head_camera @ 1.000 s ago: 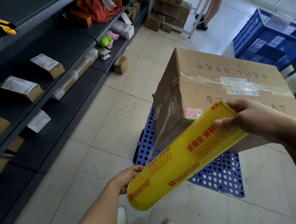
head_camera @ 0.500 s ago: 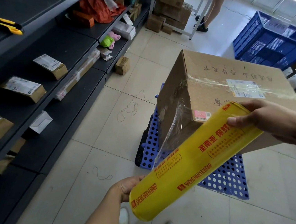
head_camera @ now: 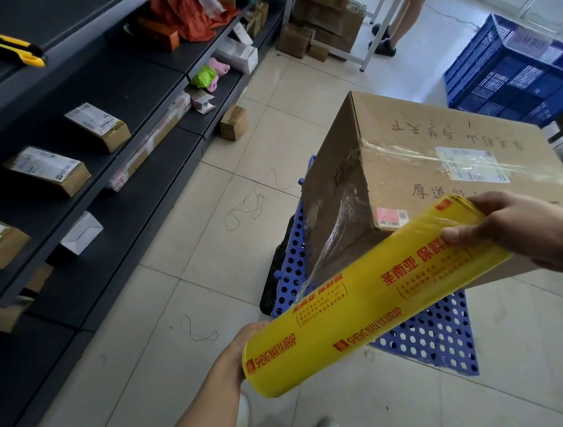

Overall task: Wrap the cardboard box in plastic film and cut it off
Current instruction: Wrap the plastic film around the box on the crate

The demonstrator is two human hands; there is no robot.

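One cardboard box (head_camera: 424,172) sits on a blue perforated plastic stand (head_camera: 422,337) on the tiled floor (head_camera: 181,257), right of a dark shelf rack (head_camera: 117,91). A band of clear plastic film (head_camera: 341,221) already crosses the box's top and runs down its near side face. The top carries one white shipping label (head_camera: 468,164) under the film, one pink barcode sticker (head_camera: 390,216) near the corner, and handwritten characters.

The film stretches from that side face to one yellow film roll (head_camera: 367,294), held slanting just in front of the box's near corner. Both hands are on it. The right hand (head_camera: 515,225) grips the upper end, fingers curled over it and thumb on the near side. The left hand (head_camera: 241,348) holds the lower end from behind, its fingers hidden by the roll.

One yellow and black utility knife (head_camera: 3,47) lies on the rack's top shelf. Three brown labelled parcels (head_camera: 47,170) lie on a shelf below. One small carton (head_camera: 233,122) stands on the floor by the rack. Blue crates (head_camera: 514,70) stand at far right. One other person's legs (head_camera: 401,12) show at the back.
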